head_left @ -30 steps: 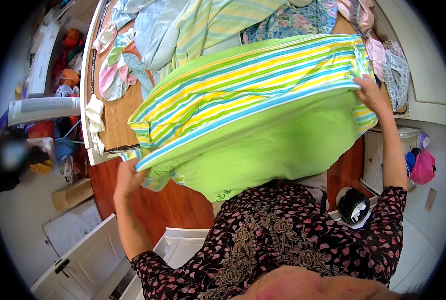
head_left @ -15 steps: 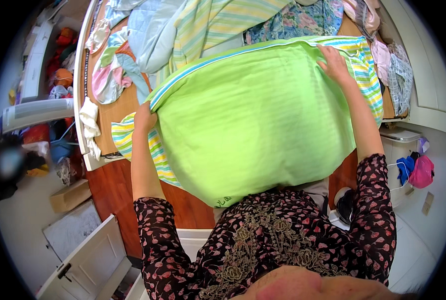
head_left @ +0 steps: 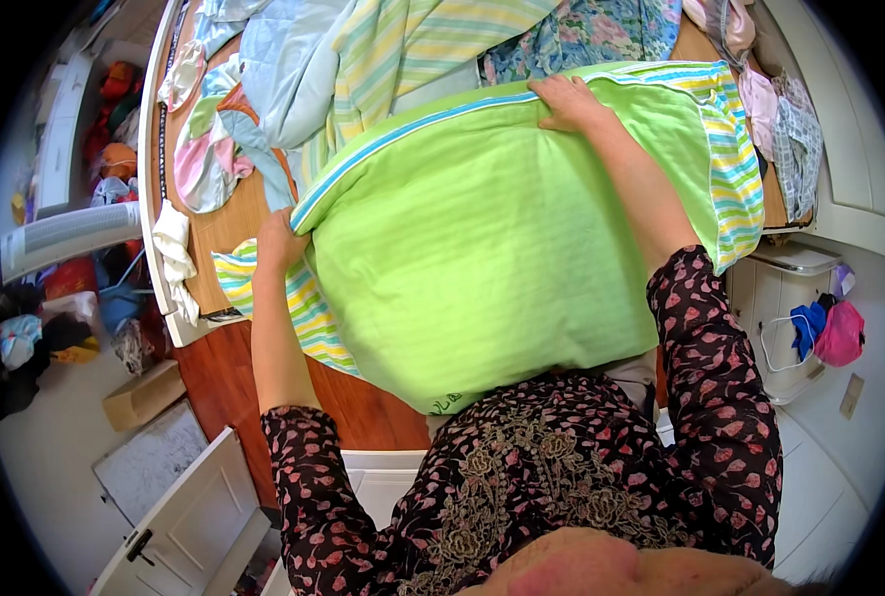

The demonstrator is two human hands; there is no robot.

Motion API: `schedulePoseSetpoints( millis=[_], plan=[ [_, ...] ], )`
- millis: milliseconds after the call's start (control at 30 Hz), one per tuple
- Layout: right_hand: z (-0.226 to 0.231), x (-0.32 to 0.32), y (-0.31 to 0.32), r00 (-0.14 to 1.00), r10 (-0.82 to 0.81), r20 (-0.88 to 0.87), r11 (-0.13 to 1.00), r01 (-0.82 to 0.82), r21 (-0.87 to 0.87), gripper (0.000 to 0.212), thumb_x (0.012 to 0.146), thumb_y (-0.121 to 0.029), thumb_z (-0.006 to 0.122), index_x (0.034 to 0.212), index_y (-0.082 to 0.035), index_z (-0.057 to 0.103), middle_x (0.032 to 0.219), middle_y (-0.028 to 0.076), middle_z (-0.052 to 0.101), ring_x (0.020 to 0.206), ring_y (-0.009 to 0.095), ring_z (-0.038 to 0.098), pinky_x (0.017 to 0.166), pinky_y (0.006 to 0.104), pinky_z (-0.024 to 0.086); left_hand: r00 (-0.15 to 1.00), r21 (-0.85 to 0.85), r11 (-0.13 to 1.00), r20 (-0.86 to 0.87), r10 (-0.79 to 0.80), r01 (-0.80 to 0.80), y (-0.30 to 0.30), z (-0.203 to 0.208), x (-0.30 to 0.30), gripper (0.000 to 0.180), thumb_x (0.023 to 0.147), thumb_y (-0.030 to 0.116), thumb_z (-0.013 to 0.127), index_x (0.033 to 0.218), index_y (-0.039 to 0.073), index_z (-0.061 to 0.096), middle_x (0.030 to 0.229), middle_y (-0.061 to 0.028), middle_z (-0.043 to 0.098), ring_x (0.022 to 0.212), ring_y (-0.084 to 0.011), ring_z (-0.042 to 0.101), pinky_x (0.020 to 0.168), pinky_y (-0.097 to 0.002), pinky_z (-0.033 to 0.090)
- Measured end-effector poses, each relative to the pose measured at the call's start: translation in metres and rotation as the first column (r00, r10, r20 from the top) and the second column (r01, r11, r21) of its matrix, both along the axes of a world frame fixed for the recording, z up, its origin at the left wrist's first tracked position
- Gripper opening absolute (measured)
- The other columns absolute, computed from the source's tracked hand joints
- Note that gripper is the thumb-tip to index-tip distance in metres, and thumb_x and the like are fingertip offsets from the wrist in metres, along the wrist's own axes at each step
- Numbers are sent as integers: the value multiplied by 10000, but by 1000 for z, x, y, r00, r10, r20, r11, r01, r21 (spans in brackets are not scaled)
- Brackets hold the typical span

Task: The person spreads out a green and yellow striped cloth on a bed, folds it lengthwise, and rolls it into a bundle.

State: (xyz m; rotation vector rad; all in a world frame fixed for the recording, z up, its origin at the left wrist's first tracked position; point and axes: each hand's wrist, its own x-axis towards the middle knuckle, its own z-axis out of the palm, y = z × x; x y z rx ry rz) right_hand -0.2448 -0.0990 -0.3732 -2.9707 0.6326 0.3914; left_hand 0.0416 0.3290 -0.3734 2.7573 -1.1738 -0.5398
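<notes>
Fabrics (head_left: 403,55) on the board (head_left: 216,226), behind the cloth (head_left: 482,248)

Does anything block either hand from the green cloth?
Nothing visible does: the left hand grips the green cloth at the left end of its blue-and-white edge, and the right hand touches that edge farther right.

Below you, reddish-brown wood floor (head_left: 214,382), grain showing. Ahead of you, wood-topped platform (head_left: 226,226) in white frame (head_left: 150,129). To your left, pale wall (head_left: 40,427); light-brown box (head_left: 145,395) near it, smudged white panel (head_left: 151,462) just beside box, white door (head_left: 189,526) with dark handle (head_left: 140,546) standing at angle. To your right, low white cabinet (head_left: 755,313), second pale wall (head_left: 875,328) carrying small beige plate (head_left: 851,395). Bright, whitish light around you.
</notes>
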Motion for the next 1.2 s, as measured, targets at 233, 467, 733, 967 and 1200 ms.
schedulePoseSetpoints(
  millis=[233, 467, 733, 967, 1200],
  plan=[
    [13, -67, -3, 997, 19, 69, 975, -34, 220, 307, 715, -168, 684, 986, -114, 549, 871, 148, 636, 879, 380, 596, 713, 446, 471, 922, -124, 979, 373, -103, 159, 47, 73, -81, 264, 637, 100, 704, 887, 92, 619, 777, -108, 586, 699, -341, 577, 594, -432, 449],
    [122, -160, 66, 956, 176, 236, 948, -229, 220, 304, 652, -48, 700, 922, -84, 566, 829, 102, 601, 807, 317, 599, 677, 396, 475, 926, -185, 966, 363, -103, 181, 128, 110, -144, 323, 609, 20, 675, 922, 89, 632, 773, -91, 579, 698, -297, 577, 608, -389, 451],
    [310, -196, 105, 846, 25, 532, 998, -50, 34, 263, 685, -38, 665, 945, -6, 638, 890, 139, 615, 902, 332, 591, 763, 396, 461, 635, -611, 743, 695, 338, 272, 136, 267, -180, 310, 655, 53, 738, 943, 24, 626, 882, -108, 641, 806, -254, 605, 787, -357, 490],
    [256, -258, 100, 890, -27, 455, 992, -33, 125, 185, 682, -117, 674, 792, -3, 580, 725, 189, 598, 665, 351, 586, 628, 393, 458, 846, -514, 847, 505, 171, 136, 174, 264, -176, 210, 676, 31, 715, 821, 35, 562, 712, -138, 571, 641, -314, 586, 589, -339, 474],
    [262, -307, 140, 999, 40, -22, 868, -24, 496, 453, 607, -226, 801, 959, -49, 577, 799, 183, 611, 787, 380, 589, 697, 419, 461, 751, -462, 866, 637, 175, 189, 197, 270, -173, 180, 697, -1, 635, 831, 65, 534, 764, -107, 528, 684, -314, 547, 615, -359, 464]
  ],
)
